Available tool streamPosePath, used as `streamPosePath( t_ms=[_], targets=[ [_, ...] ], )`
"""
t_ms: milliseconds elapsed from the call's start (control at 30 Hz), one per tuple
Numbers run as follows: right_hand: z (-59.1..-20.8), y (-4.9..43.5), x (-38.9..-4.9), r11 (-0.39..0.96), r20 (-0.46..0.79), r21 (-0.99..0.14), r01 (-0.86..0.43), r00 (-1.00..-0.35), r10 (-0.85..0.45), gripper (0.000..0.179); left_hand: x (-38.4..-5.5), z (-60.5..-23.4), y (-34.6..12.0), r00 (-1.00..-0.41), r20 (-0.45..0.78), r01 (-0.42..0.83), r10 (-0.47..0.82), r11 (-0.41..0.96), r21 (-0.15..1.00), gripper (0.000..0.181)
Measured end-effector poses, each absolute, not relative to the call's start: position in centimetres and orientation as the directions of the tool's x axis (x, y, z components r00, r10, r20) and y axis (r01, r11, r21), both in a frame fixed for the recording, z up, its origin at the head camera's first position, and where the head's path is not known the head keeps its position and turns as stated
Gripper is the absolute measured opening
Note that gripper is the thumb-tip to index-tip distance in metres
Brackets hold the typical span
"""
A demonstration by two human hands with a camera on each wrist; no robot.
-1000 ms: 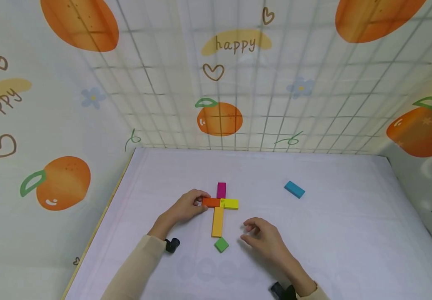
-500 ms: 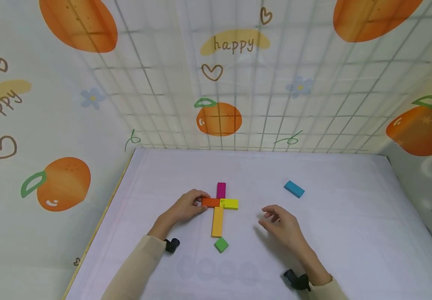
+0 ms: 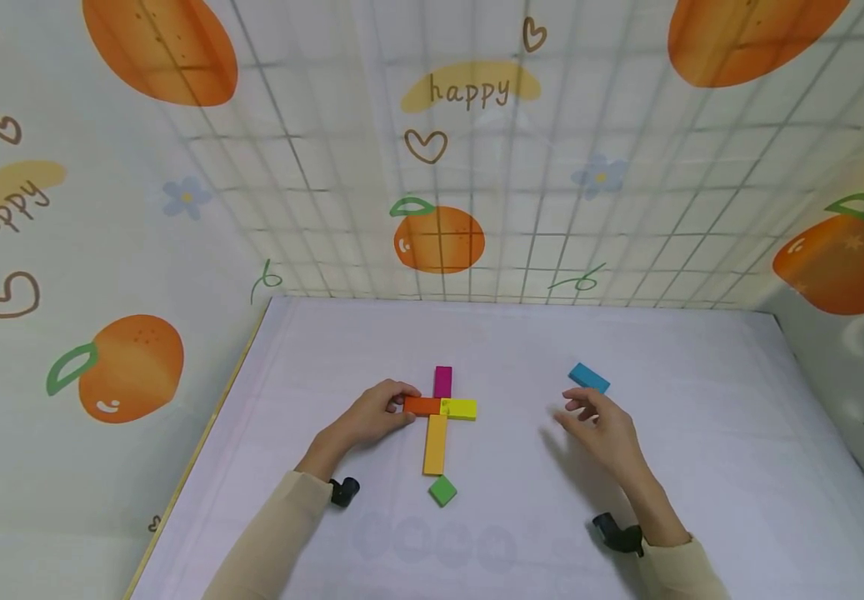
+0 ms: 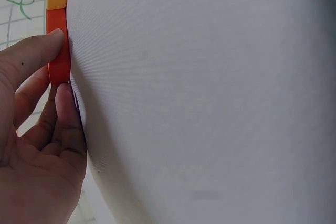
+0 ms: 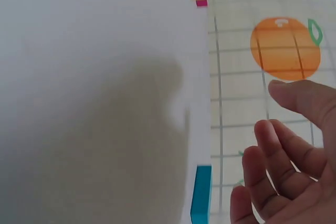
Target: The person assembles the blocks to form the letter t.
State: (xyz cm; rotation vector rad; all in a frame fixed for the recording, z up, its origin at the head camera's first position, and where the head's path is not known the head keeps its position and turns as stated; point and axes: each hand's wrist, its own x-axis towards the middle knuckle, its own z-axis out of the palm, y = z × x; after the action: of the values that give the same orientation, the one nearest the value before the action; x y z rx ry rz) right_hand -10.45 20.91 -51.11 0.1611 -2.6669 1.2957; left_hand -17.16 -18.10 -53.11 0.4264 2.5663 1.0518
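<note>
My left hand (image 3: 375,414) pinches the left end of an orange-red block (image 3: 422,406) between thumb and fingers; the left wrist view shows the thumb along the side of this red block (image 4: 59,61). A yellow block (image 3: 461,408) meets its right end. A magenta block (image 3: 442,382) stands above the joint, and a long amber block (image 3: 435,445) runs down below it. A green square block (image 3: 442,491) lies turned at the amber block's lower end. My right hand (image 3: 606,433) hovers with loosely bent fingers, empty, just below a blue block (image 3: 589,377), overlapping its lower edge in the head view.
A white cloth-covered table (image 3: 739,433) carries all the blocks. Behind it hangs a patterned curtain (image 3: 327,208) with oranges and grid lines, and more of this cloth closes off the left and right sides. Each wrist wears a small black camera.
My right hand has moved right and away from me, from beside the amber block to the blue block. My left hand keeps its pinch on the red block, and the blocks lie as before.
</note>
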Motion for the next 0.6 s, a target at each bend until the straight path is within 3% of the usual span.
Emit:
streamPosePath(
  t_ms=[600],
  targets=[
    [-50.8, 24.8, -14.1, 0.662, 0.242, -0.733, -0.157, -0.970, 0.037, 0.033, -17.3, -53.3, -18.2, -0.896, -0.181, 0.159, 0.406, 0.673, 0.723, 0.033]
  ],
)
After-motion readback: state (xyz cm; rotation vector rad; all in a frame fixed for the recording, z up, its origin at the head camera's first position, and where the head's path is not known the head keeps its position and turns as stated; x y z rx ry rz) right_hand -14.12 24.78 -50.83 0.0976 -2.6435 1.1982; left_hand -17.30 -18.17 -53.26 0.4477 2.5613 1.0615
